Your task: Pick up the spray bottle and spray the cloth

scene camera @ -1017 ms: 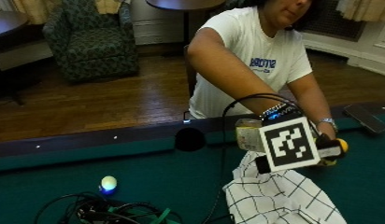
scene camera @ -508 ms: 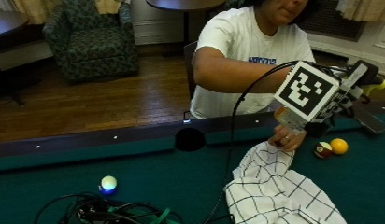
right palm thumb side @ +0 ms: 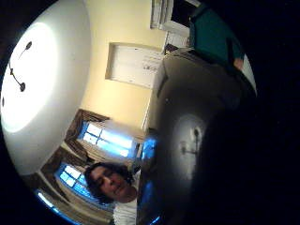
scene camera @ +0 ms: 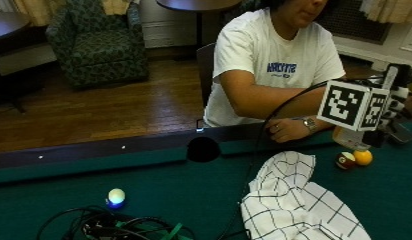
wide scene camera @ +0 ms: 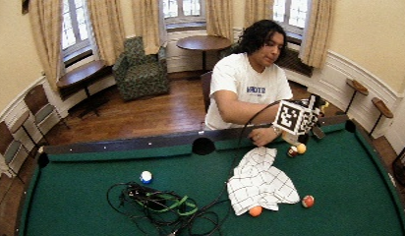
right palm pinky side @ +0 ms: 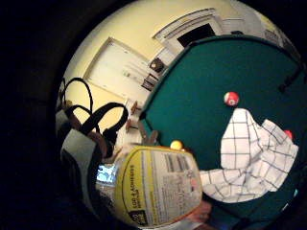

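One spray bottle [right palm pinky side: 156, 187] is up off the pool table [scene camera: 159, 185], gripped in the gloved right hand [scene camera: 392, 107] above the felt near the rail in front of the seated person; the little-finger palm view shows its yellow-bordered label close against the palm with the fingers wrapped round it, while from outside only its pale lower end shows beneath the hand. The bottle's liquid level cannot be made out. The checked cloth [scene camera: 292, 205] lies crumpled on the felt, lower than the bottle and apart from it. The bare left hand [scene camera: 289, 130] rests on the rail, just beyond the cloth's upper edge. Two balls, a yellow ball [scene camera: 363, 157] and a dark striped ball [scene camera: 345, 160], sit touching on the felt under the raised hand. A white-and-blue ball [scene camera: 116, 196] lies by a tangle of cables [scene camera: 119, 227], and a side pocket [scene camera: 203, 149] opens in the rail.
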